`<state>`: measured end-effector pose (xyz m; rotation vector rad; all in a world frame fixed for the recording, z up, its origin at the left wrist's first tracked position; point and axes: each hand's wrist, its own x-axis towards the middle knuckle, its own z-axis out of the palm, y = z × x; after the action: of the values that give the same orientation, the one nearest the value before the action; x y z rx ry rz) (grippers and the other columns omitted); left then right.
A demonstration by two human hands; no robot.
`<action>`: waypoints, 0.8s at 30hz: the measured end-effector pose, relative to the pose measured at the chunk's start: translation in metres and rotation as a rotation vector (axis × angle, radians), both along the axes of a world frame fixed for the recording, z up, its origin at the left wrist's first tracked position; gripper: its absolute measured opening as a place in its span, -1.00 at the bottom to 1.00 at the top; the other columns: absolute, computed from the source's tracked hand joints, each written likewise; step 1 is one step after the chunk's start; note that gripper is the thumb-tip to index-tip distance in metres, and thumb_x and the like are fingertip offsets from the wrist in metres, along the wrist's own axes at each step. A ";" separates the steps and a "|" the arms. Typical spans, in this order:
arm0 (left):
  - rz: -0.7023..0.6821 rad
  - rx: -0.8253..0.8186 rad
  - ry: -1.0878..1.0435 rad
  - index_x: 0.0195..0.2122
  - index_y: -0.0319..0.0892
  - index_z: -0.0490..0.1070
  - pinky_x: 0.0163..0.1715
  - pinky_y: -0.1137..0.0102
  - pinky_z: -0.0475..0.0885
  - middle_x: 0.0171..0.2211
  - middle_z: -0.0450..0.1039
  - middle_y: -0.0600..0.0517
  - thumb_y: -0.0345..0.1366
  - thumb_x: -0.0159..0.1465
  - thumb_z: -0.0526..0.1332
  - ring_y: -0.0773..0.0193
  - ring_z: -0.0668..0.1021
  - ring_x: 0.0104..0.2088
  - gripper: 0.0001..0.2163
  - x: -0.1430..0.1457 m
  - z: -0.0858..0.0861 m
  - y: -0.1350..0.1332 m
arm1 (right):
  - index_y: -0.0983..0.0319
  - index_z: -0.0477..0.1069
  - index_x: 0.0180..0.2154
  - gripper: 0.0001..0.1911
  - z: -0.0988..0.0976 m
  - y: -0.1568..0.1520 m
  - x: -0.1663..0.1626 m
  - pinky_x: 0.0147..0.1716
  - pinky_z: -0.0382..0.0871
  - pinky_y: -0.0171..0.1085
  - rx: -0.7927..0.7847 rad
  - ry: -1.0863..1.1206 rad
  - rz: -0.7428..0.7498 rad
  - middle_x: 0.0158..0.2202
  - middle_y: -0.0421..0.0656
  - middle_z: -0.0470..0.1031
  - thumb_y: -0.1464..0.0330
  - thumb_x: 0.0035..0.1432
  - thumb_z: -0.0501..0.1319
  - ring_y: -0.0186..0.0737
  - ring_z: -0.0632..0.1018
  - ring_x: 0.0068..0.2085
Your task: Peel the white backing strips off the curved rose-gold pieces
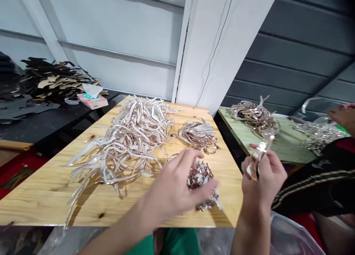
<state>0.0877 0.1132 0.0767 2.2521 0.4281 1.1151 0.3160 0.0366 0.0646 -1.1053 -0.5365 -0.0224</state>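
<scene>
Tissue pack (95, 102) showing teal label (88, 96), too blurred to read. Left hand (180, 181) reaching splayed over scraps (200, 176); right hand (264, 170) pinching strips (260, 150).

Strip pile (130, 140) left of bundle (197, 136)

I watch through a single camera worn on the person's head, looking forward and down over the wooden table (52, 196). The left hand (181, 181) and right hand (263, 173) sit close below my lens; the pale wall (124, 26) stands farther off, filling the top. My wide view reaches a neighbouring green table (291, 146) at right.
</scene>
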 end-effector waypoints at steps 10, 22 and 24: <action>0.204 -0.319 -0.142 0.08 -0.09 0.42 -0.32 0.40 0.48 -0.32 0.56 0.06 -0.21 0.73 -0.06 0.25 0.62 -0.37 -0.73 -0.019 -0.016 -0.087 | 0.23 0.66 -0.30 -0.63 -0.040 -0.042 -0.130 -0.66 0.26 -0.33 -0.196 -0.017 0.046 -0.49 -0.18 0.58 0.06 0.36 0.48 -0.32 0.41 -0.61; 0.290 -0.294 -0.072 0.18 -0.11 0.61 -0.08 0.37 0.57 -0.23 0.65 -0.04 -0.14 0.69 0.06 0.17 0.68 -0.21 -0.66 -0.097 -0.060 -0.088 | 0.23 0.74 -0.10 -0.60 -0.054 -0.076 -0.150 -0.70 0.41 -0.36 -0.535 0.166 0.699 -0.55 -0.19 0.59 0.01 0.36 0.49 -0.30 0.48 -0.67; 0.297 -0.329 -0.088 0.18 -0.13 0.64 -0.12 0.36 0.55 -0.33 0.59 -0.02 -0.10 0.69 0.06 0.15 0.67 -0.22 -0.62 -0.099 -0.059 -0.087 | 0.23 0.75 -0.17 -0.60 -0.056 -0.077 -0.147 -0.67 0.51 -0.35 -0.526 0.189 0.777 -0.50 -0.12 0.66 0.02 0.30 0.54 -0.25 0.56 -0.63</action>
<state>-0.0114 0.0264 0.0180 1.8851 0.8643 1.1850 0.1691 -0.0401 0.0082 -1.3193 -0.7945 0.9354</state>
